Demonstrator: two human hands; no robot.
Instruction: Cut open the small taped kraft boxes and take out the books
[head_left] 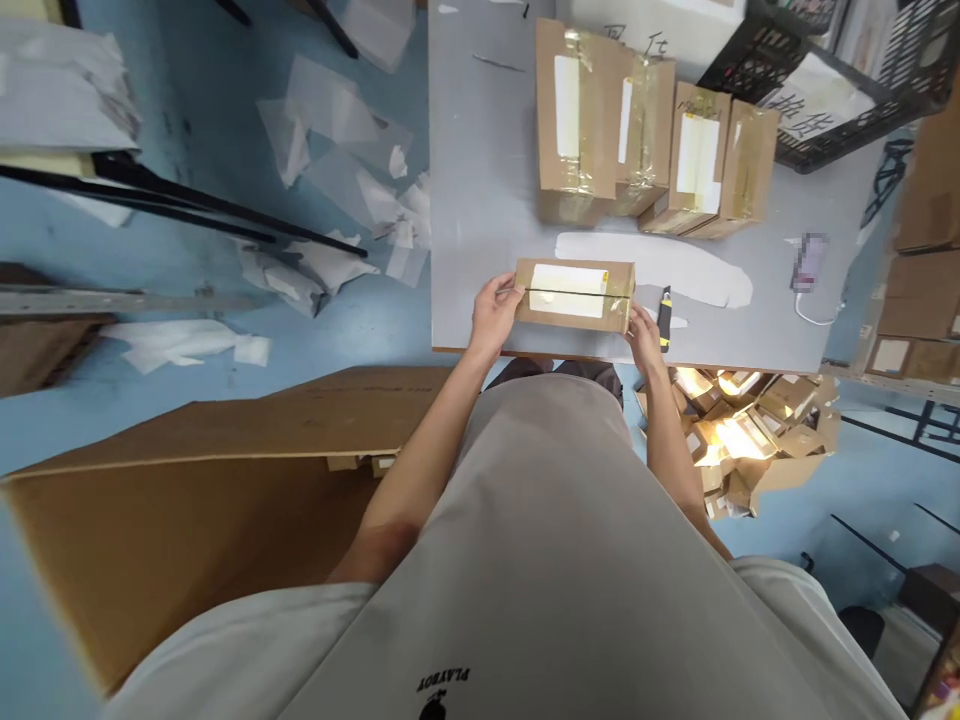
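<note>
A small cardboard box (555, 313) with a white label lies at the front edge of the grey table, a dark slit running lengthwise across its top. My left hand (494, 312) grips its left end, thumb on top near the slit. At the right end my right hand (642, 333) holds the lower corner, its fingers partly hidden by the box. Just right of that hand lies a yellow and black utility knife (664, 320), its blade pointing away from me. Behind the box, a strip of white paper (660, 266) rests flat on the table.
Several taped cardboard boxes (589, 110) stand in a row further back. Beyond them are a black crate (825, 140) and a white container (675, 30). Left of me is a large open carton (247, 420); at right, a heap of boxes (757, 430). Paper scraps (330, 110) litter the floor.
</note>
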